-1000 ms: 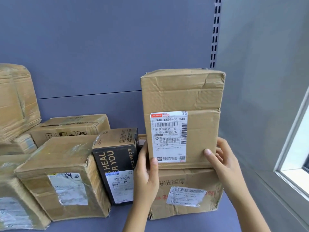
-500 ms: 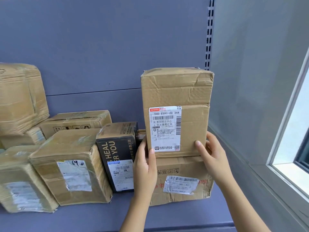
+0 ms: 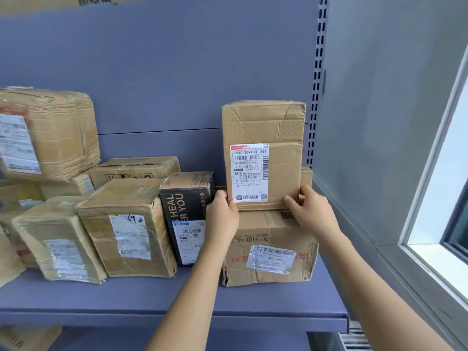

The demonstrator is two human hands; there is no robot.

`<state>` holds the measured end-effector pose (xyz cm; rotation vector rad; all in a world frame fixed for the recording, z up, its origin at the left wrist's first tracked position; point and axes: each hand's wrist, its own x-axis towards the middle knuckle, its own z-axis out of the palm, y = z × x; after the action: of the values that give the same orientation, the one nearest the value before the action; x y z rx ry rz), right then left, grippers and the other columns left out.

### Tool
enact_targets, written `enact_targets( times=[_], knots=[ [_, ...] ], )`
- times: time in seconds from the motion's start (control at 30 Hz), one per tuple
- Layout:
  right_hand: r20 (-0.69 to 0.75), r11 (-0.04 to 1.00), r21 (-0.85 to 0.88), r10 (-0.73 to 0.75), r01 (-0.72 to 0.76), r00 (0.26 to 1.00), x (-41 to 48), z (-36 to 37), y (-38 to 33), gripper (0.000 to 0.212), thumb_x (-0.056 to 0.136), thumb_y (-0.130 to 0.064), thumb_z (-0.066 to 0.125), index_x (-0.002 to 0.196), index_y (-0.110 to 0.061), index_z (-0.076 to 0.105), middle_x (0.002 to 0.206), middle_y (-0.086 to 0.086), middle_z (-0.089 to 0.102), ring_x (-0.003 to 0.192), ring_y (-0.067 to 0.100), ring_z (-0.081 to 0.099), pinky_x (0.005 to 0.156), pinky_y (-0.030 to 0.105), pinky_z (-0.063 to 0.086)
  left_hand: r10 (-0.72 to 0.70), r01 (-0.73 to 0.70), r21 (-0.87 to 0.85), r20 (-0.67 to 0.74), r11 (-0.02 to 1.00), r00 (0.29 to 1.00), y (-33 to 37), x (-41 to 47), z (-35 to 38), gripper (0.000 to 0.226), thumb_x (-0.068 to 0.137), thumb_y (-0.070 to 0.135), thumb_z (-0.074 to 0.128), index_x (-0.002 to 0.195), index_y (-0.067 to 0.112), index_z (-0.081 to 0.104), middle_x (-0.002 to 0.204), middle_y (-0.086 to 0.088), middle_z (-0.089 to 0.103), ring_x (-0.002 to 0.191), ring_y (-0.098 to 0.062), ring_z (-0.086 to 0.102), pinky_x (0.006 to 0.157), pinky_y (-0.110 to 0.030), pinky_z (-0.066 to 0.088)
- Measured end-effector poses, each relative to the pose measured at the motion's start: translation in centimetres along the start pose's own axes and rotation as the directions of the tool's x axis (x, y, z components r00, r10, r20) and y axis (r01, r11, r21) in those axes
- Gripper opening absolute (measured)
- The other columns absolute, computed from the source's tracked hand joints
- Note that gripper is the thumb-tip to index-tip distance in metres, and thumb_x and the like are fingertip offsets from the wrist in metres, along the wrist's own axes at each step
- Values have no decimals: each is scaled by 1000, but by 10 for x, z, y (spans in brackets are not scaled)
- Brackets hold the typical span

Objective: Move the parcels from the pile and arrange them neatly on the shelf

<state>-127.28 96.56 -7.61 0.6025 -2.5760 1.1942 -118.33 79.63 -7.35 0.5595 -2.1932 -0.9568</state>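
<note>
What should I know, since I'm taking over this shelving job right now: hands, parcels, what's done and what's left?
Left hand grips the tall labelled box at its lower left edge; right hand grips its lower right edge.
The box stands upright on the crumpled carton at the right end of the shelf, beside the black box. More parcels sit to the left.
Done: box placed.
Left: let go, check that it stands steady, fetch more; the pile is out of view.

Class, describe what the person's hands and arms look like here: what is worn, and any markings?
The left forearm and right forearm are bare, with no sleeves in view. The left hand and right hand wear no gloves. No ring, watch, bracelet or marking shows.
</note>
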Motion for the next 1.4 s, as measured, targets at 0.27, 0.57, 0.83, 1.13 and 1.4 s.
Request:
enact_targets(
  times=[0.27, 0.57, 0.83, 1.13, 1.4],
  knots=[
    [-13, 1000, -12, -18, 18, 1000, -3, 3, -1, 24, 93, -38, 54, 81, -22, 40, 98, 2, 66, 82, 26, 58, 61, 33, 40, -28, 27, 37, 25, 999, 999, 0, -4, 1, 16, 100, 15, 42, 111, 6, 50, 114, -10, 64, 81, -20, 56, 62, -26, 39],
    [-287, 974, -130, -216, 186, 933, -27, 4, -7, 70, 95, -36, 54, 150, -5, 24, 159, 13, 24, 145, 31, 27, 115, 51, 24, 173, -166, 51, -194, 985, 966, 0, -25, 0, 55, 96, 10, 46, 146, 5, 27, 144, -15, 43, 127, -29, 49, 95, -38, 48],
    [-128, 730, -540, -563, 419, 816, -62, 52, 5, 58, 93, -48, 35, 145, -24, 40, 153, 6, 35, 145, 31, 23, 111, 59, 24, 609, -492, 672, 75, 554, 789, -37, -53, 21, 61, 94, 38, 35, 145, 4, 36, 152, -13, 33, 141, -30, 30, 115, -50, 27],
    [-126, 731, -581, -515, 358, 848, -56, 62, 0, 59, 94, -49, 34, 145, -21, 43, 152, 4, 39, 143, 30, 30, 113, 57, 19, 627, -519, 671, 102, 529, 772, -48, -33, 23, 61, 96, 37, 33, 147, 5, 27, 155, -14, 22, 144, -30, 18, 115, -51, 15],
    [-72, 733, -563, -504, 382, 860, -66, 56, -3, 63, 91, -53, 34, 146, -24, 41, 154, 6, 37, 143, 34, 29, 113, 59, 17, 499, -314, 662, -105, 681, 860, -56, -37, -12, 69, 95, 40, 31, 149, 0, 14, 157, -18, 15, 146, -31, 13, 118, -49, 11]
  ],
)
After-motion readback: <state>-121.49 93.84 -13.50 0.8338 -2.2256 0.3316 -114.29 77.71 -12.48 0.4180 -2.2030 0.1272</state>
